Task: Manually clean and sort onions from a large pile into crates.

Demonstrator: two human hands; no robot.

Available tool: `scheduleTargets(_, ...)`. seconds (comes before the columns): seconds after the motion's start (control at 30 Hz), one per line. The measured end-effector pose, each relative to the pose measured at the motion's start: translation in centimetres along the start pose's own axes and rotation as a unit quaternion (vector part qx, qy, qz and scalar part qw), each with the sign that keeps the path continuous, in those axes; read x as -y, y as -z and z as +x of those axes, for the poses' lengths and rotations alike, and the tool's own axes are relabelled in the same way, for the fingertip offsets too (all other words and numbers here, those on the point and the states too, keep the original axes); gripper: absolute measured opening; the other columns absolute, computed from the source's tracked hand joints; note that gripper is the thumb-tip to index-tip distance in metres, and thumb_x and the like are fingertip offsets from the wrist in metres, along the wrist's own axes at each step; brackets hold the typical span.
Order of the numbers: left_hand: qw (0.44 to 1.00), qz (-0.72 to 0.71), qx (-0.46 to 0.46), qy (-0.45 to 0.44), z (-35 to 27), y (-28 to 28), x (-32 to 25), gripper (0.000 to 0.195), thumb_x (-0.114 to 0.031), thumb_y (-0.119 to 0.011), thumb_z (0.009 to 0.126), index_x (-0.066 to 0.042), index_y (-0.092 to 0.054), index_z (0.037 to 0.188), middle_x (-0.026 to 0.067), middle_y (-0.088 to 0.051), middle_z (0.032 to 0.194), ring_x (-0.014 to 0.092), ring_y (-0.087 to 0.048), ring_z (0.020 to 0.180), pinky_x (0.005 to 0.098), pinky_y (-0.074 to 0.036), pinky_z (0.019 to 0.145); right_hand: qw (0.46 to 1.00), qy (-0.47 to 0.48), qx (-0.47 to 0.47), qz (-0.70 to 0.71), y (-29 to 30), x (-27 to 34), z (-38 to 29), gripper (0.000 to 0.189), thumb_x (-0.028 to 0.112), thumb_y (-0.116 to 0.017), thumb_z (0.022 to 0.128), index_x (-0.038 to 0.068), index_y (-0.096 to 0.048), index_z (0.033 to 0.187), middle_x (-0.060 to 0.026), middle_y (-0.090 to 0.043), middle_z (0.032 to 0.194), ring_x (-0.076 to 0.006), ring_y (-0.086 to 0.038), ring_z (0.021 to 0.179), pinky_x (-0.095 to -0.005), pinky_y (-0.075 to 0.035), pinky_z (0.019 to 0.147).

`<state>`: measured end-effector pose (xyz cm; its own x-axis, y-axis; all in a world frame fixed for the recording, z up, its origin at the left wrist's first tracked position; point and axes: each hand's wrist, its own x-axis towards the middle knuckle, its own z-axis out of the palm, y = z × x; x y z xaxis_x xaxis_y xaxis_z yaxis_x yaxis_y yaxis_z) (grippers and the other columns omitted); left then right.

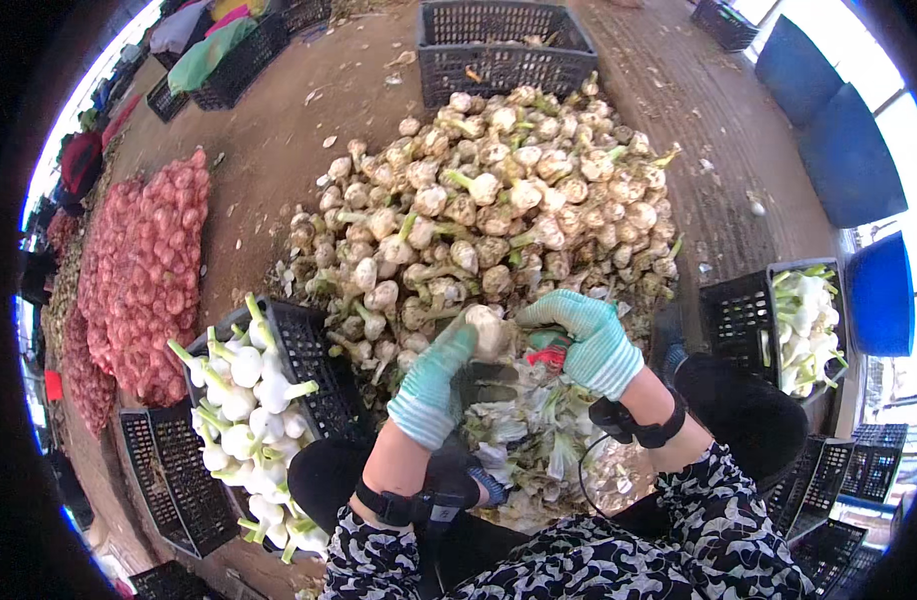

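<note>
In its teal-and-white knit glove, my left hand [434,379] grips an untrimmed garlic bulb [486,330] in front of me. My right hand [590,341], gloved alike, is closed around a small red-handled tool [548,355] just right of the bulb. Fingers hide most of that tool, so its working end cannot be made out. Beyond both hands rises a large heap of dirty garlic bulbs [488,202], some with green stems. Below the hands, between my legs, lies a pile of stripped garlic leaves and skins [530,435].
Clean white garlic [241,405] fills a black plastic crate [308,360] at my left. Another crate [736,315] at right also holds cleaned garlic. A black crate [503,67] stands behind the heap. Red mesh sacks [147,277] lie far left; a blue barrel [881,296] is far right.
</note>
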<state>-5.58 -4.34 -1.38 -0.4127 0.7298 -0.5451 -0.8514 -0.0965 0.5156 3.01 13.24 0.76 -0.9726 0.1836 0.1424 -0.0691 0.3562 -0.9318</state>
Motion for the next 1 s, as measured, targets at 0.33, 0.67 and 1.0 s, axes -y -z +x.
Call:
scheduleTargets(0.33, 0.959, 0.195, 0.026, -0.204, -0.8, -2.7, 1.5, 0.057, -0.016, -0.065, 0.071, 0.001, -0.037, 0.117, 0.0111, -0.048, 0.106, 0.018, -0.050, 0.093, 0.0298, -0.046, 0.074, 0.757, -0.181, -0.130, 0.614, -0.8, -2.5, -2.0, 0.019, 0.009, -0.040, 0.084, 0.002, -0.050, 0.098, -0.0054, -0.056, 0.088, -0.0185, -0.054, 0.081, -0.0287, -0.046, 0.075)
scheduleTargets(0.67, 0.897, 0.255, -0.036, -0.360, 0.1, -2.7, 3.0, 0.060, -0.010, -0.072, 0.062, 0.002, -0.041, 0.113, 0.0079, -0.048, 0.105, 0.016, -0.049, 0.093, 0.0275, -0.040, 0.080, 0.819, -0.193, -0.194, 0.505, -3.6, -2.2, -2.6, 0.020, 0.018, -0.043, 0.085, 0.002, -0.051, 0.094, -0.0096, -0.056, 0.091, -0.0199, -0.056, 0.079, -0.0301, -0.049, 0.070)
scheduleTargets(1.0, 0.951, 0.166, -0.001, -0.261, -0.2, -2.6, 1.8, 0.055, -0.025, -0.066, 0.069, 0.003, -0.043, 0.111, 0.0083, -0.051, 0.101, 0.015, -0.051, 0.086, 0.0266, -0.042, 0.077, 0.969, -0.056, -0.111, 0.216, -2.2, -1.6, -2.3, 0.030, -0.001, -0.064, 0.065, 0.003, -0.051, 0.092, -0.0046, -0.056, 0.086, -0.0134, -0.054, 0.077, -0.0238, -0.044, 0.069)
